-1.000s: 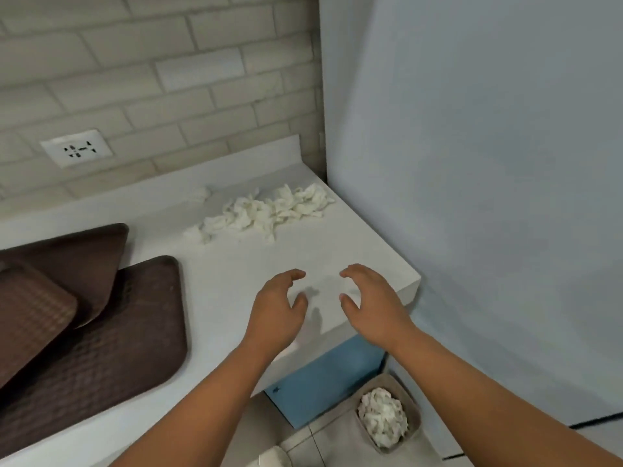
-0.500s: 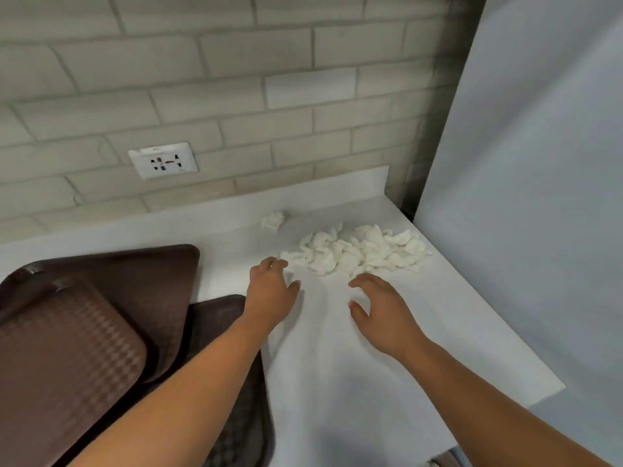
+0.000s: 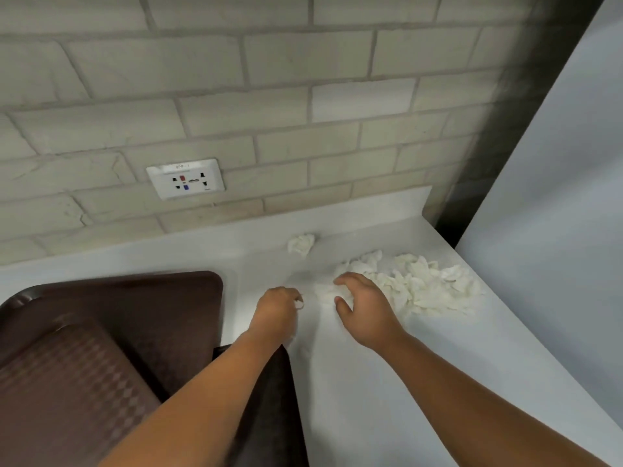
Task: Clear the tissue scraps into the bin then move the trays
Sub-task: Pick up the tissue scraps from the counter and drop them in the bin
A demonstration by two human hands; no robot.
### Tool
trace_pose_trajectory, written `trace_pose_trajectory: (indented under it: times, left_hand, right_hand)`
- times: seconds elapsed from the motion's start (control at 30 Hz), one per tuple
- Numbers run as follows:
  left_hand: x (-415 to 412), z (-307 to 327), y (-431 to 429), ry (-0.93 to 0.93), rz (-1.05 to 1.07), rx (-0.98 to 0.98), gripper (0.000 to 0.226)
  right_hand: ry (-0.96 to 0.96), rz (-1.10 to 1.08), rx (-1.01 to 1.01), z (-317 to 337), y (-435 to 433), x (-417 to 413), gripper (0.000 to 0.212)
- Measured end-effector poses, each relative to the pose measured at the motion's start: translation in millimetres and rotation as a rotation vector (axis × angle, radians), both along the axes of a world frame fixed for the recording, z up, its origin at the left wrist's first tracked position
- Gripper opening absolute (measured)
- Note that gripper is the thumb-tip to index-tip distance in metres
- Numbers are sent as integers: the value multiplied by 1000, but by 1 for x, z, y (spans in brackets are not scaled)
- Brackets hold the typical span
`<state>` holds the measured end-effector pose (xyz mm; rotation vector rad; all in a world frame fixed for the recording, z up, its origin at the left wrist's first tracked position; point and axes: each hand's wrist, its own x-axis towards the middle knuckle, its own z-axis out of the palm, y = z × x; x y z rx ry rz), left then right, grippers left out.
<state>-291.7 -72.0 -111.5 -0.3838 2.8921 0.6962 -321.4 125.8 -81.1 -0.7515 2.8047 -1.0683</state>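
1. A heap of torn white tissue scraps (image 3: 418, 288) lies on the white counter (image 3: 387, 382), long axis 9-to-3 o'clock.
2. The right hand (image 3: 365, 308), fingers spread and bent, rests on its 9 o'clock end.
3. The left hand (image 3: 278, 310) curls over a small white scrap (image 3: 298, 303); grip unclear.

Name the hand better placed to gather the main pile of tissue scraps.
Right. The right hand lies open at the edge of the pile, fingers on scraps; the left hand sits farther off, pinching a small scrap.

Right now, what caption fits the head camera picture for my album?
Left hand pinches, right hand reaches tissue scraps on a white counter beside brown trays.
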Motion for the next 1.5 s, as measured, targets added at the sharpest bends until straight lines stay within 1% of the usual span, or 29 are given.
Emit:
trace_pose_trajectory:
  times: [0.1,0.13,0.27,0.4,0.5,0.53,0.57,0.67,0.7,0.8,0.87,0.93,1.03,1.13,1.17,1.23,1.33,1.43,1.5]
  left_hand:
    - [12,16,-13,174,120,137,24]
    - [15,23,-16,205,152,173,22]
    - [29,45,-29,161,208,345,21]
    - [46,59,-39,167,243,427,23]
    - [52,58,-44,181,282,387,47]
    - [54,55,-46,181,267,357,50]
    - [55,52,-47,168,238,326,48]
    - [58,45,-43,86,95,261,19]
    - [58,43,-39,71,34,237,14]
    - [58,42,-20,29,-142,98,14]
    - [57,39,-7,-23,-216,-4,14]
    - [55,34,3,-86,-245,-80,18]
    - [52,25,18,-135,-281,-232,27]
    - [50,28,30,-122,-317,-353,16]
    - [51,29,33,-115,-328,-374,16]
    - [53,30,36,-117,-349,-384,21]
    - [56,34,46,-109,-344,-308,20]
    - [60,45,72,22,-335,-156,14]
    - [66,54,102,100,-342,3,12]
  right_hand:
    - [4,38,54,0,-41,-32,39]
    - [10,46,91,-1,-55,-44,42]
    - [34,27,251,-3,-103,-88,55]
    - [39,63,470,-12,-129,-116,55]
    - [39,158,538,-22,-137,-123,45]
    - [48,188,545,-26,-137,-123,42]
    - [58,209,542,-30,-137,-121,39]
    - [48,234,508,-32,-133,-112,30]
    - [37,237,484,-29,-131,-109,31]
    - [11,192,341,-16,-123,-98,34]
    - [1,126,221,-5,-114,-89,31]
    - [23,71,119,9,-100,-78,24]
    - [89,43,24,27,-73,-60,23]
    - [103,28,-59,36,-40,-40,20]
    - [82,19,-90,38,-28,-33,20]
    - [15,-14,-124,42,-2,-17,21]
    - [-70,-85,-124,47,37,5,19]
    - [-134,-142,-203,52,82,31,22]
    - [-135,-177,-237,54,117,48,32]
